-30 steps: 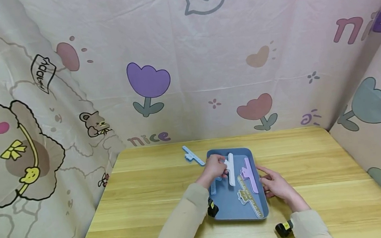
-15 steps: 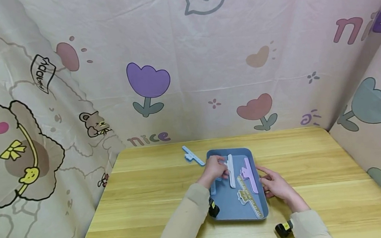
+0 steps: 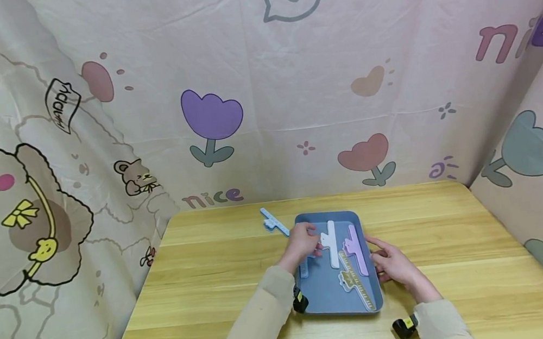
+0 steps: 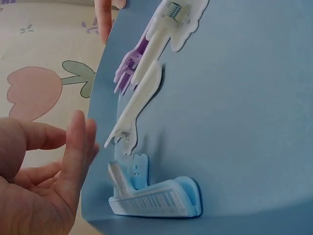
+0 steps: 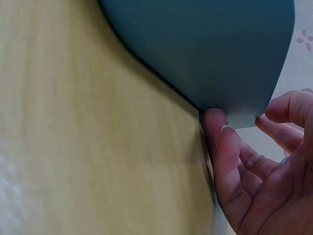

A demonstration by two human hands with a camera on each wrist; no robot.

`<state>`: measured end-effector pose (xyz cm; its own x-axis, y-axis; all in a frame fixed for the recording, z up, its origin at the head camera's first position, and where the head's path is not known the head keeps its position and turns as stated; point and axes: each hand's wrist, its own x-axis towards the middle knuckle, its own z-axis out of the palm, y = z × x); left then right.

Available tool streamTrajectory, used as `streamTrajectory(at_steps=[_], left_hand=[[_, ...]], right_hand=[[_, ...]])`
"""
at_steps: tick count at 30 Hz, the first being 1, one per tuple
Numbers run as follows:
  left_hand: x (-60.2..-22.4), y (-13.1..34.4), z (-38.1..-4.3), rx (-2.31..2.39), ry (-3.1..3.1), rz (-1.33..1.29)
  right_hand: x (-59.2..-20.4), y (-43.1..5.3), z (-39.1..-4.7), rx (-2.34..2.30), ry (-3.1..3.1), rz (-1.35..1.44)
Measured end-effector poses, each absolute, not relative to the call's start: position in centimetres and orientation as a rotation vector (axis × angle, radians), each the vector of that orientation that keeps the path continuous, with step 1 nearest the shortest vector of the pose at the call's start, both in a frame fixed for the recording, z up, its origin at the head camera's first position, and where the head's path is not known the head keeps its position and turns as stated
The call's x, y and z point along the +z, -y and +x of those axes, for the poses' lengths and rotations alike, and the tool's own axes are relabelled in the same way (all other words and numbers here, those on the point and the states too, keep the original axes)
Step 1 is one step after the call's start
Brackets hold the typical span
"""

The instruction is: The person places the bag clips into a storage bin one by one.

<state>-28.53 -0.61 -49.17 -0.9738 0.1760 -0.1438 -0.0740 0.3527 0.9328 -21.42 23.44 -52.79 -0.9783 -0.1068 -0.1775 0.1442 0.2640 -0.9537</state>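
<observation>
A white clip with a long bar [image 3: 333,245] lies in the blue-grey tray [image 3: 325,295]. Just left of it, my left hand [image 3: 302,243] hovers over the tray with nothing between its fingers. Beneath that hand lies a light blue clip [image 4: 156,198], partly hidden in the head view. Towards the tray's right side are a purple clip [image 3: 358,256] and a clear clip with a gold pattern [image 3: 358,286]. My right hand [image 3: 392,261] holds the tray's right edge, its thumb by the rim and fingers against the outer wall.
Another light blue clip [image 3: 275,222] lies on the wooden table [image 3: 204,285], beyond the tray's back left corner. A patterned cloth [image 3: 273,82] hangs behind the table and along its sides. Black wrist cameras sit below both hands.
My left hand has let go of the white clip and drawn slightly left. The clip, earlier pinched in that hand, now lies in the tray. The right hand has stayed in place.
</observation>
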Motion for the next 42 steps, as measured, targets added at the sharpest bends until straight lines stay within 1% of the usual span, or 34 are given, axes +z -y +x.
streamTrajectory(at_steps=[10, 16, 23, 35, 42], left_hand=[[-48.7, 3.0, -28.8, 1.848, -2.4, 0.007], [-48.8, 5.3, -29.2, 1.924, -2.478, 0.011], [-49.1, 7.9, -29.6, 2.011, -2.432, -0.112], [-50.6, 10.7, -30.4, 2.131, -2.3, -0.258], [-51.3, 11.7, -30.6, 2.153, -2.194, -0.277]], right_hand=[[-52.9, -23.4, -21.4, -1.779, -2.33, 0.049], [-53.2, -23.5, -21.6, -1.774, -2.336, 0.045], [-53.3, -23.3, -21.7, -1.781, -2.331, 0.065], [-52.8, -23.3, -22.0, -1.747, -2.382, 0.075], [-52.6, -23.2, -22.1, -1.764, -2.37, 0.047]])
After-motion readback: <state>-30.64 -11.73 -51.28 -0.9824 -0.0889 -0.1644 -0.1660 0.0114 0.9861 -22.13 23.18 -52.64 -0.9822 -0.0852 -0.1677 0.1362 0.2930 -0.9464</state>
